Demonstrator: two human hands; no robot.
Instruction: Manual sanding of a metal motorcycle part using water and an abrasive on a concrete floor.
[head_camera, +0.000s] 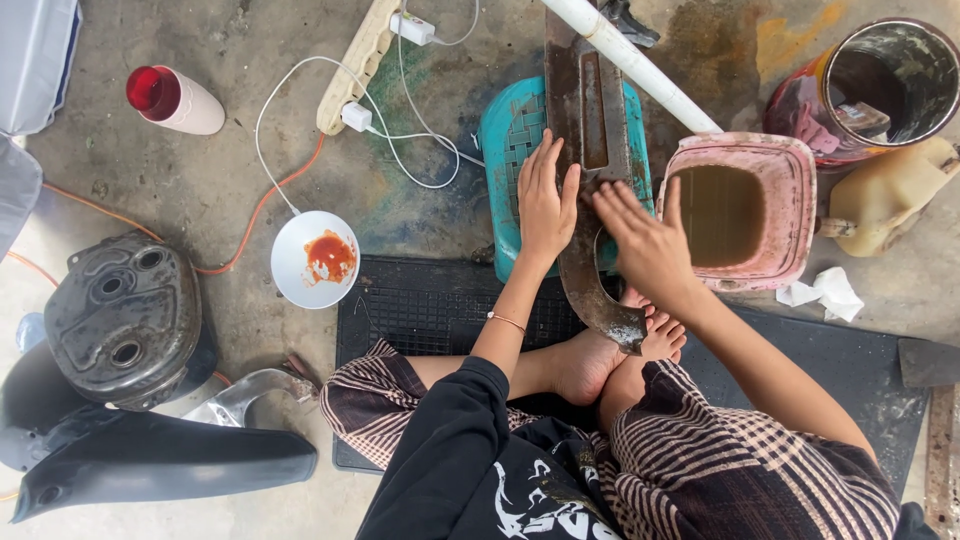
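Observation:
A long rusty brown metal part (590, 140) with slots lies across a teal plastic stool (507, 150) in front of me. My left hand (545, 200) rests flat on its left edge, fingers together and pointing away. My right hand (640, 232) presses on the part's lower right side with fingers spread; whether something lies under the palm is hidden. The part's lower tip hangs over my bare feet (620, 350). I sit cross-legged on a black rubber mat (420, 300).
A pink square tub (785, 170) of brown water stands right of the stool, a white pipe (640, 65) above it. Further right are a rusty can (880, 80) and a yellowish jug (890, 190). Left: white dish with red paste (315, 258), cables, power strip (355, 65), dark vehicle parts (120, 320).

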